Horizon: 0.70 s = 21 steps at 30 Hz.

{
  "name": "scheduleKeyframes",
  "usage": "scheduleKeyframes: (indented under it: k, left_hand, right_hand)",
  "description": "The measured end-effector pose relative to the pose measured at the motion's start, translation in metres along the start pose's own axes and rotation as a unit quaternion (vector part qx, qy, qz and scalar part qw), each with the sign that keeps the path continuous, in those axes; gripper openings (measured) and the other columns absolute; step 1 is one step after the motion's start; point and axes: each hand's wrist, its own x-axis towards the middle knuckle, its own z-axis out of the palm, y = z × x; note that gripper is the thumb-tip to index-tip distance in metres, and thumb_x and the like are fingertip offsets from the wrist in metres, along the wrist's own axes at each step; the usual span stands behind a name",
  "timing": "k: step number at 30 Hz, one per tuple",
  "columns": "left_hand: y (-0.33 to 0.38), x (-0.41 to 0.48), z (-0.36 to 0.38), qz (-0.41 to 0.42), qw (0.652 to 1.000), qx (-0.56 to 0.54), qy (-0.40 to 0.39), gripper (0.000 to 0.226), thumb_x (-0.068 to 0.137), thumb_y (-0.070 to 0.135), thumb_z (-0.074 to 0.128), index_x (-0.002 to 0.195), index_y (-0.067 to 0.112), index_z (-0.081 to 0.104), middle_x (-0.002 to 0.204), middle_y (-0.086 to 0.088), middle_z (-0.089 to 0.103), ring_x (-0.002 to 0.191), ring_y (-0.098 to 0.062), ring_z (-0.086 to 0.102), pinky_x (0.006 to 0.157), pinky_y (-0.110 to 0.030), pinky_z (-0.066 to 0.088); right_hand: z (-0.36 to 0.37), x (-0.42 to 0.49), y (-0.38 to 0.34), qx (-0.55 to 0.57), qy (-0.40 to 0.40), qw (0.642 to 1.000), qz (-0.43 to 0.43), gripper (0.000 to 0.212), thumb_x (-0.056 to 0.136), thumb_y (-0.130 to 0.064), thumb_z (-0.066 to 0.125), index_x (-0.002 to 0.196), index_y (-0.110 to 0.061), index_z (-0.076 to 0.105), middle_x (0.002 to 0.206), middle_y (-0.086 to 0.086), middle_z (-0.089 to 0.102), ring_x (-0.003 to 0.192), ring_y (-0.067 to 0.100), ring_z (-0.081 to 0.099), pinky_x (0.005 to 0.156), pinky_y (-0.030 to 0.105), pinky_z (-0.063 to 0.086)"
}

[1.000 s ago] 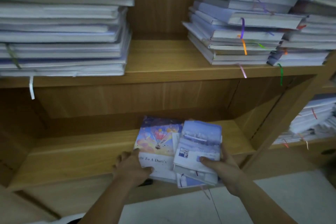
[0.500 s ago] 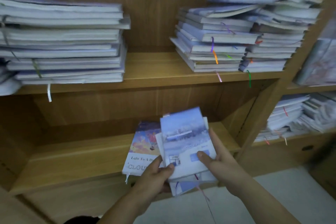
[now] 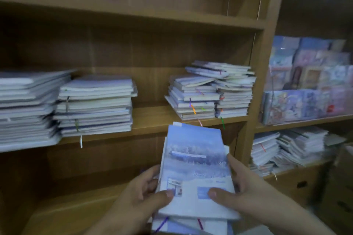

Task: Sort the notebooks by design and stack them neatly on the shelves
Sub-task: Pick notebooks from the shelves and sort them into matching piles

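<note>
Both hands, left hand [image 3: 145,194] and right hand [image 3: 246,191], grip a small stack of pale blue snowy-landscape notebooks [image 3: 194,170] before the wooden shelf [image 3: 152,120]; next, probably, finding its matching pile there.

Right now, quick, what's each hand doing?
Left hand: holding the notebooks.
Right hand: holding the notebooks too.
</note>
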Motion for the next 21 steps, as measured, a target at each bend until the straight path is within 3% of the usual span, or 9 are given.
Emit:
scheduleKeyframes:
  k: [6,7,10,11,14,18,21]
  left_hand:
    - [0.106,0.034,0.005,0.109,0.994,0.005,0.024,0.05,0.081,0.012,0.069,0.13,0.012,0.064,0.124,-0.014,0.072,0.116,-0.03,0.069,0.095,-0.038,0.056]
    - [0.119,0.045,0.007,0.117,0.992,-0.003,0.04,0.049,0.082,0.011,0.071,0.13,0.01,0.064,0.122,-0.015,0.072,0.114,-0.032,0.069,0.097,-0.043,0.055]
    - [0.153,0.083,0.012,0.108,0.992,-0.027,0.057,0.038,0.091,0.012,0.07,0.129,0.012,0.065,0.12,-0.014,0.073,0.112,-0.035,0.07,0.104,-0.048,0.049]
    - [0.164,0.097,0.012,0.108,0.992,-0.021,0.055,0.034,0.094,0.014,0.067,0.129,0.012,0.066,0.12,-0.013,0.074,0.112,-0.034,0.07,0.103,-0.047,0.05]
    - [0.192,0.143,0.017,0.106,0.992,-0.004,0.064,0.027,0.1,0.015,0.06,0.124,0.007,0.066,0.114,-0.014,0.076,0.104,-0.032,0.073,0.089,-0.043,0.057]
    - [0.214,0.198,0.029,0.089,0.992,-0.012,0.094,0.022,0.099,0.012,0.061,0.112,-0.005,0.067,0.099,-0.02,0.076,0.079,-0.029,0.075,0.062,-0.032,0.059]
    - [0.226,0.24,0.038,0.084,0.988,-0.021,0.13,0.02,0.097,0.014,0.066,0.106,-0.004,0.066,0.089,-0.021,0.072,0.071,-0.027,0.072,0.065,-0.035,0.06]
  right_hand:
    - [-0.032,0.002,-0.098,0.034,0.102,0.992,-0.073,0.083,0.077,-0.031,0.081,0.142,-0.053,0.033,0.114,-0.012,0.075,0.104,0.018,0.073,0.089,0.043,0.06]
    - [-0.037,0.007,-0.109,0.035,0.125,0.988,-0.08,0.075,0.081,-0.029,0.079,0.141,-0.049,0.039,0.11,-0.01,0.076,0.099,0.018,0.074,0.085,0.041,0.061]
    - [-0.059,0.029,-0.141,0.006,0.201,0.971,-0.126,0.028,0.095,-0.029,0.067,0.108,-0.049,0.053,0.098,-0.012,0.076,0.085,0.011,0.075,0.067,0.028,0.062]
    - [-0.07,0.037,-0.15,-0.004,0.225,0.966,-0.13,0.023,0.096,-0.032,0.065,0.111,-0.046,0.054,0.101,-0.01,0.074,0.085,0.012,0.075,0.065,0.028,0.062]
    - [-0.108,0.067,-0.168,-0.021,0.263,0.956,-0.124,0.051,0.098,-0.038,0.064,0.144,-0.028,0.046,0.114,-0.001,0.073,0.087,0.018,0.075,0.064,0.033,0.063]
    - [-0.15,0.102,-0.172,-0.027,0.314,0.941,-0.12,0.05,0.1,-0.035,0.062,0.144,-0.017,0.05,0.113,0.001,0.07,0.086,0.022,0.07,0.056,0.03,0.054]
    - [-0.177,0.129,-0.174,0.004,0.321,0.944,-0.074,0.061,0.096,-0.034,0.069,0.147,-0.009,0.045,0.099,0.009,0.069,0.065,0.02,0.064,0.059,0.034,0.054]
